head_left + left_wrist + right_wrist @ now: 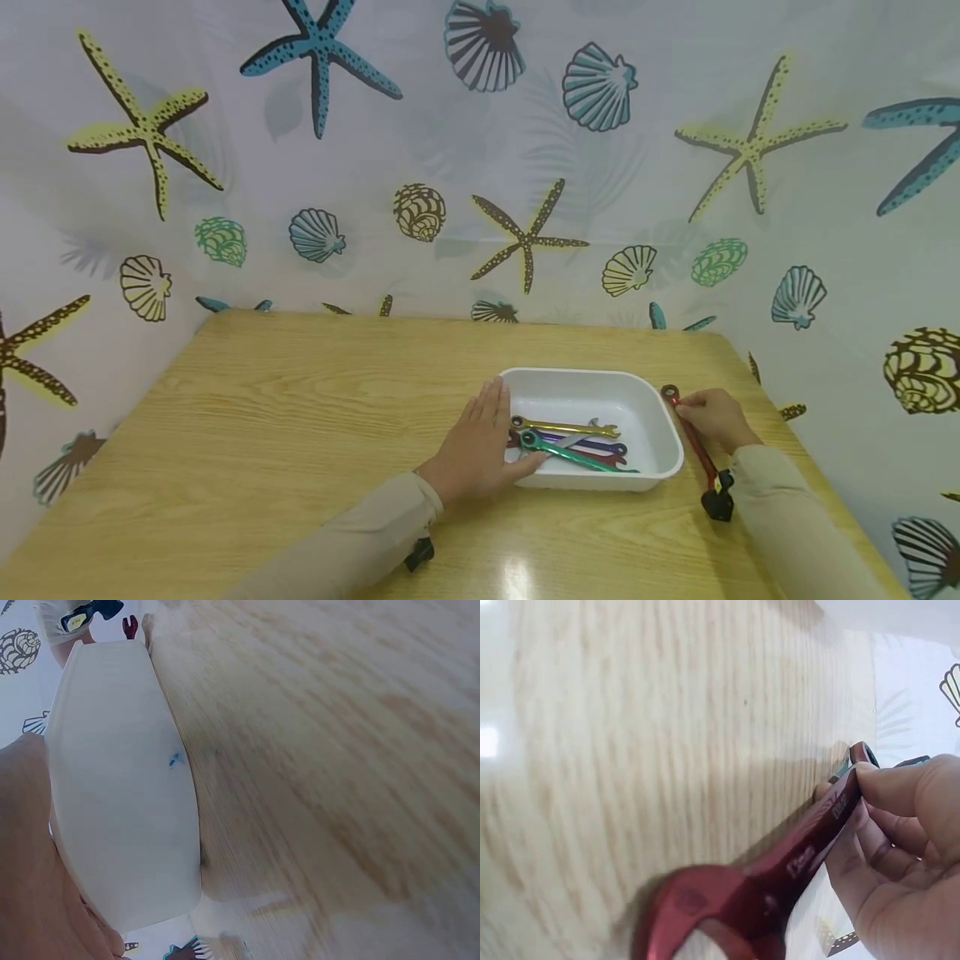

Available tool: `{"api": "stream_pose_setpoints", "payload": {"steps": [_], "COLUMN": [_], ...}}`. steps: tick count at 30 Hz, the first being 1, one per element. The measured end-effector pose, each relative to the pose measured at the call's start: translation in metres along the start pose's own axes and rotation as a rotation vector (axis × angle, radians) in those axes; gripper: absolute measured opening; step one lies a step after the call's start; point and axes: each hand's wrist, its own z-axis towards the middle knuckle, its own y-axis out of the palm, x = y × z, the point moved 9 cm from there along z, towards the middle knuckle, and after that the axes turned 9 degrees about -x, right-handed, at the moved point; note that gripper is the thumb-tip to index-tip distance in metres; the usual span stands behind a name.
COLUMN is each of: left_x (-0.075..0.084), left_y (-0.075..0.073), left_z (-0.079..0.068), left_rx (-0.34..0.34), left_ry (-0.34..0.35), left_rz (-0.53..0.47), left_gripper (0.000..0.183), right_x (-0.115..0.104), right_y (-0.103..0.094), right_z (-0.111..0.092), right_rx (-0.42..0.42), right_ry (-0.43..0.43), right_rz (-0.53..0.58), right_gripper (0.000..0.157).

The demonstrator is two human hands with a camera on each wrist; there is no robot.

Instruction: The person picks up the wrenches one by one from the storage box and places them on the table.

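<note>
When viewed from the head, wide room on the table [262,433] to the left of the tub [577,392], but only a narrow strip between it and the table's right edge. Touching the tub's left end with the left hand [476,446], fingers straight and close together, thumb spread out over the near rim. Pinching the red wrench [697,446] near its ring end with the right hand [716,417], outside the tub, just beside its right end. Inside the tub, glossy metal wrenches [562,426], loosely crossed; behind, pale cloth [420,108] with a printed sea pattern. From the left wrist, open woodgrain along the tub's smooth white, blue-flecked wall. From the right wrist, thumb and fingers on a flat, lettered shank, forked end nearest; cannot tell whether raised or touching the table.
</note>
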Motion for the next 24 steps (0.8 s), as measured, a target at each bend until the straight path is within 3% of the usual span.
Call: {"api": "stream_pose_setpoints", "payload": {"steps": [5,10,18,24], "left_x": [-0.0009,-0.0009,-0.0007,-0.0008], "left_y": [0.0003,0.0013,0.0025,0.0019], "left_z": [0.0004,-0.0006,0.0008,0.0011], "left_rx": [0.005,-0.002,0.001,0.013], "left_ry": [-0.001,-0.001,-0.002,0.003], "left_rz": [0.0,0.001,-0.005,-0.001], "left_gripper": [0.103,0.103,0.103,0.103], "right_x": [-0.0029,-0.001,-0.0052,-0.0041], "right_y": [-0.0008,0.0008,-0.0008,0.0012], "right_z": [0.0012,0.0044,0.0066,0.0084], "right_rx": [0.005,0.033,0.068,0.043], "right_ry": [0.04,0.071,0.006,0.035], "right_rz": [-0.074,-0.054,-0.118,-0.134], "right_gripper": [0.033,0.033,0.027,0.032]}}
